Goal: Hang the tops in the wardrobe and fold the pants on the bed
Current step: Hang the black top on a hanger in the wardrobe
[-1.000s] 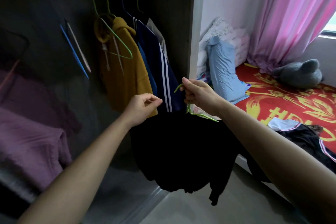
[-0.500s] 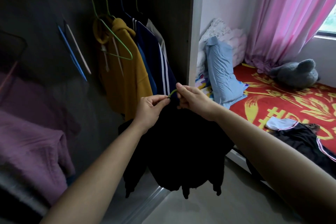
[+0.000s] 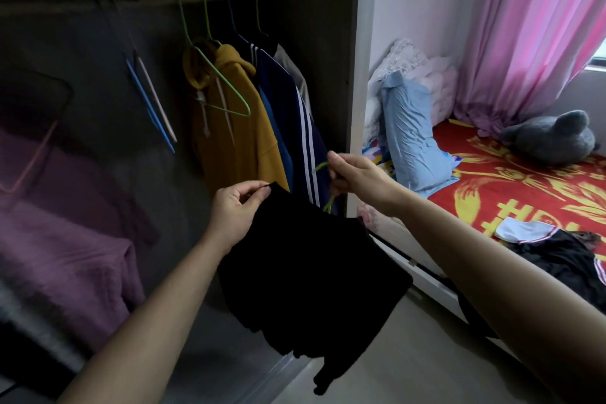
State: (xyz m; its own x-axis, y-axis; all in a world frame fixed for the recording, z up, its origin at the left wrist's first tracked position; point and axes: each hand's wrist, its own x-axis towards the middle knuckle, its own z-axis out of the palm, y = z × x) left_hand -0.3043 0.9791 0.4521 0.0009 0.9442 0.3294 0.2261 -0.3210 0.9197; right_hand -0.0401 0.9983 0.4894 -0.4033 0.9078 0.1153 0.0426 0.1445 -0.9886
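A black top (image 3: pixel 308 266) hangs in front of the open wardrobe, stretched between both hands. My left hand (image 3: pixel 237 210) pinches its upper left edge. My right hand (image 3: pixel 355 179) grips the hook of a green hanger (image 3: pixel 323 166) whose lower wire shows at the top's upper right edge. Behind them the wardrobe rail (image 3: pixel 137 2) carries a mustard hoodie (image 3: pixel 232 128), a navy jacket with white stripes (image 3: pixel 295 115) and a pale garment. Black pants with red and white trim (image 3: pixel 570 256) lie on the red bed (image 3: pixel 511 187) at the right.
Empty green, blue and pink hangers (image 3: pixel 154 102) hang on the rail's left part. Purple bedding (image 3: pixel 62 239) fills the wardrobe's left side. A blue pillow (image 3: pixel 410 134), a grey plush toy (image 3: pixel 551 138) and pink curtains (image 3: pixel 524 36) stand by the bed. Bare floor (image 3: pixel 426 354) lies below.
My hands have moved apart: the left slid down-left along the top's edge, the right rose to the right with the hanger hook. The black top is now spread wider and tilted.
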